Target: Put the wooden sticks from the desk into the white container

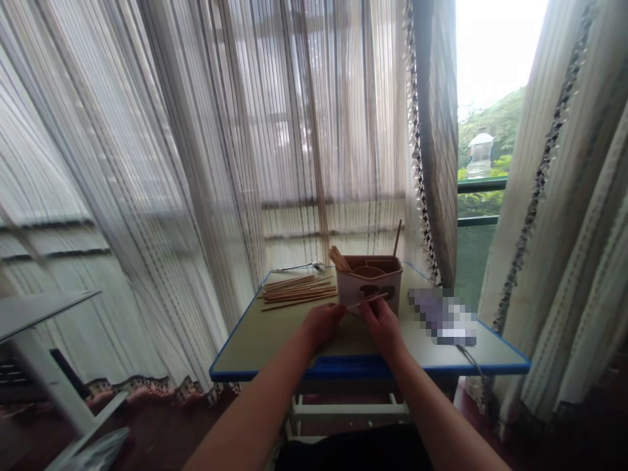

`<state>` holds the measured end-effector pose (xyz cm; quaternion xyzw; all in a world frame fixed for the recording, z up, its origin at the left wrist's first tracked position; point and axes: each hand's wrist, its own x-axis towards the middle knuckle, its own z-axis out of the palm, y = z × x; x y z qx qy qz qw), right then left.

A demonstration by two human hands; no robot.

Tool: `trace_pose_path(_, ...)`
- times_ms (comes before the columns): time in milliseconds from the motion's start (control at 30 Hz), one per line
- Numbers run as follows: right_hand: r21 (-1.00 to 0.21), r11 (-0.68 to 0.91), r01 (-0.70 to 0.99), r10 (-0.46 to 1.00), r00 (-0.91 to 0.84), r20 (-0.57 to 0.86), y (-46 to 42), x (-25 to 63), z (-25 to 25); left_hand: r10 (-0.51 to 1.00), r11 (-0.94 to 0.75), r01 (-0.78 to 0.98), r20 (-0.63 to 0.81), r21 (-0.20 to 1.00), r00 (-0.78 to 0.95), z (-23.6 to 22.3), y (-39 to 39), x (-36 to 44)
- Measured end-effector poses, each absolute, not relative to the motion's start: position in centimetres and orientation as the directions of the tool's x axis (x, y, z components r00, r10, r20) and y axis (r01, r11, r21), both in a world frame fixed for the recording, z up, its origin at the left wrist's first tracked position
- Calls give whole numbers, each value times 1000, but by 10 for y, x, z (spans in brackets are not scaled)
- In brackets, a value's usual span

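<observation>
Because both hands work low in front of the box (349, 288), the stick (379, 297) lies nearly level before its front wall, probably so that it can be seen and turned easily. The right hand (383, 320) has thumb and fingers pinched on it, leaving one end jutting out to the right. The left hand (324, 322) sits at the other end with its fingers curled; its back hides the contact, so I cannot tell whether they grip or only steady.

To the left, loose sticks (297, 292) lie roughly side by side across the desk (255, 340), likely kept there for easy reach of the left hand. Inside the box, a bundle (339, 259) leans on the left rim, and a lone stick (397, 237) rises at the far right, perhaps propped by the wall. Well right, a pixelated item (441, 317) lies apart, seemingly out of the way, while a shiny object (318, 266) rests near the back edge, too small to name
</observation>
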<state>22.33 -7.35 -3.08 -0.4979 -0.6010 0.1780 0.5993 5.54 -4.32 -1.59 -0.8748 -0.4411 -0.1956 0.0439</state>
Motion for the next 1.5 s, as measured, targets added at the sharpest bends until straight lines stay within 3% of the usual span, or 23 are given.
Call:
trace_pose_path(200,-768,515,379,692,345,634,-88,226,-22,802,-550,808,402,210,442,-13,-42,56)
trace_pose_path(333,-689,531,494,617,332,713,-101,241,-2,847,-494,821,373,285,380,-14,-38,55)
trace_pose_path(500,-538,499,680,401,369,839,-112,254,54,840,-515,781,389,352,378,-17,-33,52)
trace_pose_path(633,-445,518,731,287,341,895,-108,247,104,859,-483,797,372,364,351,-17,-35,49)
trace_pose_path(833,-431,563,705,424,201,883,-72,225,127,871,-456,832,351,317,344,-16,-36,48)
trace_pose_path(1033,-558,485,673,691,96,717,-32,208,109,860,-472,818,376,330,344,-16,-33,46)
trace_pose_path(1200,-483,456,747,735,-11,678,-22,201,95,874,-441,841,362,313,324,-17,-31,44)
trace_pose_path(1367,-488,379,786,739,60,671,-17,212,84,867,-448,843,376,298,328,-19,-30,41)
trace_pose_path(1500,-391,337,856,796,-37,605,-13,220,84,880,-429,857,348,285,324,-16,-33,40)
